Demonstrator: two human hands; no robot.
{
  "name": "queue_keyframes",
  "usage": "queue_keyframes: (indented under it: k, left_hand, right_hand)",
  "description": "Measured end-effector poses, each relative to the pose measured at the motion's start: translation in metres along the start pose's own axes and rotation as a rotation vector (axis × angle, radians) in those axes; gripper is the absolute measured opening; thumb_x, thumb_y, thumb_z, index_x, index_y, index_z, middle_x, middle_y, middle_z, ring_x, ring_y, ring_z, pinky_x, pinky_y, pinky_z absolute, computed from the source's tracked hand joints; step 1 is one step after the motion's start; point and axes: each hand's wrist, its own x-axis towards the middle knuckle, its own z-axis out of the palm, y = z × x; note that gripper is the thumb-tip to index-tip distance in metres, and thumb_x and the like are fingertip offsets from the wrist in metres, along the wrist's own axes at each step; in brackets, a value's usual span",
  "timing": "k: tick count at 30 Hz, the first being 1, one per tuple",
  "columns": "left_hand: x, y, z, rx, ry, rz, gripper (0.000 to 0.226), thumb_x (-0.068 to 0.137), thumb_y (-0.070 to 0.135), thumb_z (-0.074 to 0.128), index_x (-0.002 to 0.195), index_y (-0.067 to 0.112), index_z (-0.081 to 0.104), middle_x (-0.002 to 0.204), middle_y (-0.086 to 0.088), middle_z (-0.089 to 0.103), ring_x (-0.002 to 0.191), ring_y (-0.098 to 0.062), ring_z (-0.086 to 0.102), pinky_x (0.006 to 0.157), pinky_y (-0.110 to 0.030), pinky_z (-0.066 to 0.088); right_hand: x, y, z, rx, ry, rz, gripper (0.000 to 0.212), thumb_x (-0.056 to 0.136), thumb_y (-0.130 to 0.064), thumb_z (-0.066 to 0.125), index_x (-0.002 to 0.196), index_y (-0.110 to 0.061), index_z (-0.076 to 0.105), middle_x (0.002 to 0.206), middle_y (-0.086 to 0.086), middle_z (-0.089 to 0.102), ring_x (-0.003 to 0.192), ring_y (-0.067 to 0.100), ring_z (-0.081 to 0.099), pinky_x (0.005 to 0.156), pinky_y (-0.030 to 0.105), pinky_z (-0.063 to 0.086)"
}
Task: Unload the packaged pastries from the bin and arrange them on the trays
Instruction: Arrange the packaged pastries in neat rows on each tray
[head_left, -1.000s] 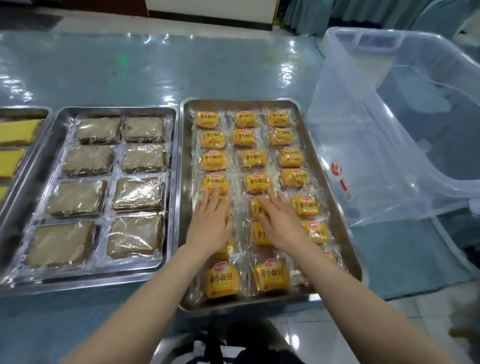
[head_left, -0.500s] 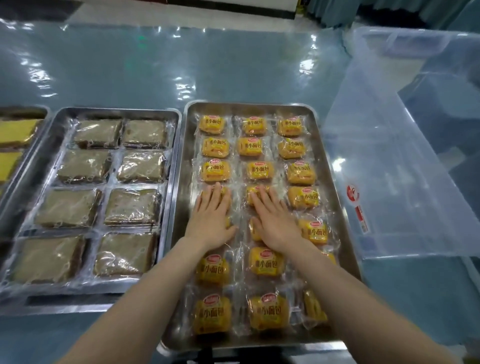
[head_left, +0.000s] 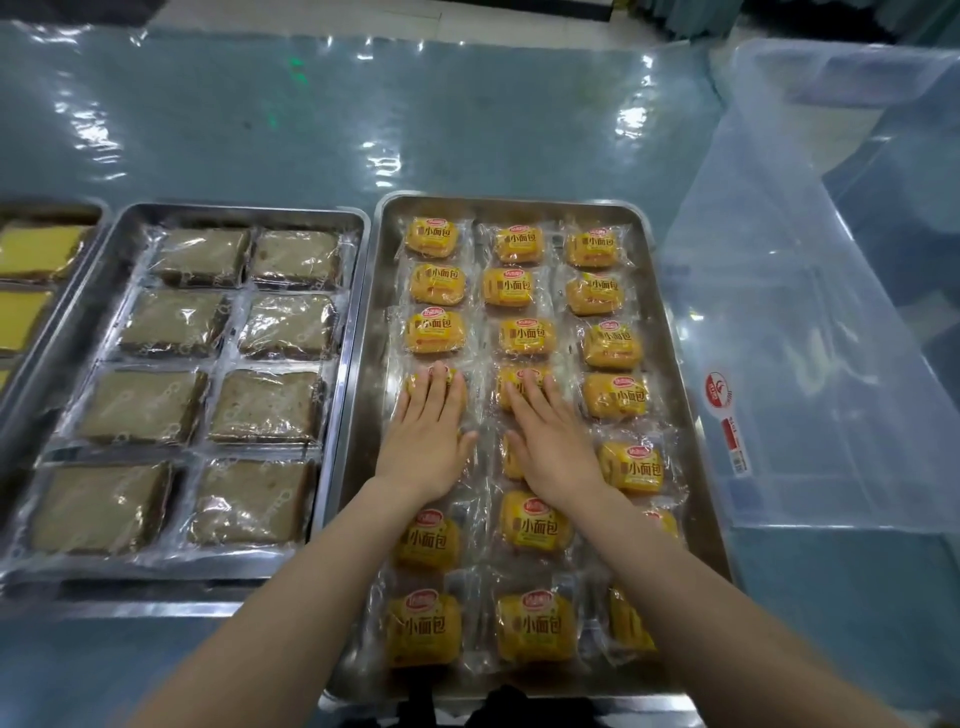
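Note:
A steel tray (head_left: 662, 291) in front of me holds several yellow packaged buns (head_left: 524, 336) in three columns. My left hand (head_left: 428, 441) lies flat, palm down, on the left column's buns, fingers together. Beside it my right hand (head_left: 553, 447) rests flat on the middle column. Neither hand grips anything. A second steel tray (head_left: 119, 228) to the left carries brown packaged cakes (head_left: 283, 330) in two columns. The clear plastic bin (head_left: 810, 322) stands to the right of the bun tray and looks empty.
A third tray (head_left: 96, 208) with yellow cakes (head_left: 39, 249) shows at the far left edge. The trays sit on a teal table under glossy plastic film (head_left: 415, 114). The table's near edge runs just below the trays.
Both flat hands have slid away from me up the tray, from the lower rows to the fourth row, and the lower buns now show. The view has tilted closer.

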Motion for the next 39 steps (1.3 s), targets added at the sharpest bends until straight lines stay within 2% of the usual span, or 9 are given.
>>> queue_keyframes:
  k: [3, 6, 9, 14, 21, 27, 31, 35, 39]
  left_hand:
    - [-0.004, -0.003, 0.000, 0.006, 0.007, 0.020, 0.070, 0.098, 0.050, 0.024, 0.145, 0.022, -0.018, 0.153, -0.004, -0.025, 0.137, -0.019, -0.028, 0.115, -0.037, -0.011]
    - [-0.008, -0.003, -0.002, -0.002, 0.039, 0.025, 0.074, 0.096, 0.053, 0.026, 0.144, 0.023, -0.022, 0.153, -0.004, -0.027, 0.137, -0.019, -0.029, 0.113, -0.035, -0.014]
    - [-0.017, 0.000, -0.002, -0.026, 0.092, 0.002, 0.078, 0.094, 0.056, 0.025, 0.144, 0.023, -0.025, 0.152, -0.003, -0.029, 0.139, -0.018, -0.029, 0.111, -0.033, -0.016]
    - [-0.046, 0.001, 0.002, -0.056, 0.066, -0.020, 0.083, 0.090, 0.063, 0.021, 0.145, 0.020, -0.025, 0.151, -0.001, -0.032, 0.138, -0.014, -0.030, 0.114, -0.035, -0.012]
    - [-0.068, 0.000, 0.010, -0.022, 0.049, -0.018, 0.081, 0.088, 0.066, 0.012, 0.145, 0.020, -0.023, 0.151, -0.002, -0.033, 0.138, -0.015, -0.030, 0.113, -0.034, -0.015]
    - [-0.070, -0.004, 0.016, 0.024, 0.031, 0.003, 0.082, 0.085, 0.068, 0.003, 0.145, 0.019, -0.023, 0.151, -0.003, -0.033, 0.137, -0.016, -0.032, 0.113, -0.037, -0.014]
    - [-0.071, -0.004, 0.017, 0.017, 0.040, 0.002, 0.083, 0.084, 0.069, 0.005, 0.145, 0.020, -0.022, 0.152, -0.003, -0.031, 0.139, -0.016, -0.029, 0.114, -0.037, -0.012]
    - [-0.075, -0.003, 0.018, 0.011, 0.063, -0.019, 0.087, 0.079, 0.072, -0.001, 0.145, 0.019, -0.020, 0.153, -0.003, -0.026, 0.140, -0.016, -0.023, 0.115, -0.035, -0.010]
    - [-0.078, -0.002, 0.019, -0.002, 0.090, -0.052, 0.083, 0.086, 0.068, 0.010, 0.143, 0.018, -0.022, 0.151, -0.004, -0.026, 0.139, -0.015, -0.023, 0.112, -0.033, -0.014]
  right_hand:
    - [-0.003, 0.000, -0.001, 0.035, 0.015, -0.004, 0.060, 0.102, -0.038, 0.034, 0.153, -0.026, 0.006, 0.160, -0.004, -0.005, 0.146, 0.020, -0.012, 0.120, 0.042, 0.004]
    - [-0.009, 0.002, -0.003, 0.052, 0.058, 0.013, 0.064, 0.100, -0.044, 0.034, 0.153, -0.028, 0.001, 0.157, -0.007, -0.013, 0.143, 0.018, -0.021, 0.117, 0.040, -0.005]
    - [-0.018, 0.003, -0.003, 0.005, 0.040, 0.047, 0.070, 0.096, -0.055, 0.024, 0.152, -0.026, -0.007, 0.155, -0.005, -0.020, 0.142, 0.017, -0.024, 0.117, 0.040, -0.007]
    - [-0.041, -0.001, 0.008, -0.078, -0.044, 0.092, 0.088, 0.084, -0.075, 0.006, 0.148, -0.019, -0.021, 0.153, 0.004, -0.034, 0.138, 0.023, -0.034, 0.113, 0.045, -0.014]
    - [-0.055, 0.002, 0.011, -0.169, -0.088, 0.007, 0.082, 0.088, -0.072, 0.001, 0.146, -0.019, -0.024, 0.151, 0.005, -0.037, 0.134, 0.020, -0.041, 0.107, 0.046, -0.023]
    - [-0.052, 0.002, 0.007, -0.167, -0.127, -0.042, 0.086, 0.086, -0.072, 0.002, 0.150, -0.017, -0.014, 0.156, 0.004, -0.025, 0.141, 0.021, -0.027, 0.116, 0.052, -0.009]
    - [-0.052, 0.003, 0.007, -0.133, -0.133, -0.052, 0.085, 0.087, -0.071, 0.005, 0.150, -0.017, -0.013, 0.156, 0.003, -0.024, 0.142, 0.020, -0.024, 0.116, 0.047, -0.008]
    - [-0.052, 0.004, 0.005, -0.088, -0.129, -0.059, 0.074, 0.096, -0.060, 0.017, 0.152, -0.018, -0.008, 0.159, 0.000, -0.015, 0.144, 0.017, -0.018, 0.119, 0.044, 0.001]
    - [-0.054, 0.003, 0.003, -0.091, -0.113, -0.068, 0.072, 0.097, -0.058, 0.017, 0.152, -0.018, -0.006, 0.158, -0.001, -0.014, 0.144, 0.017, -0.016, 0.119, 0.042, -0.001]
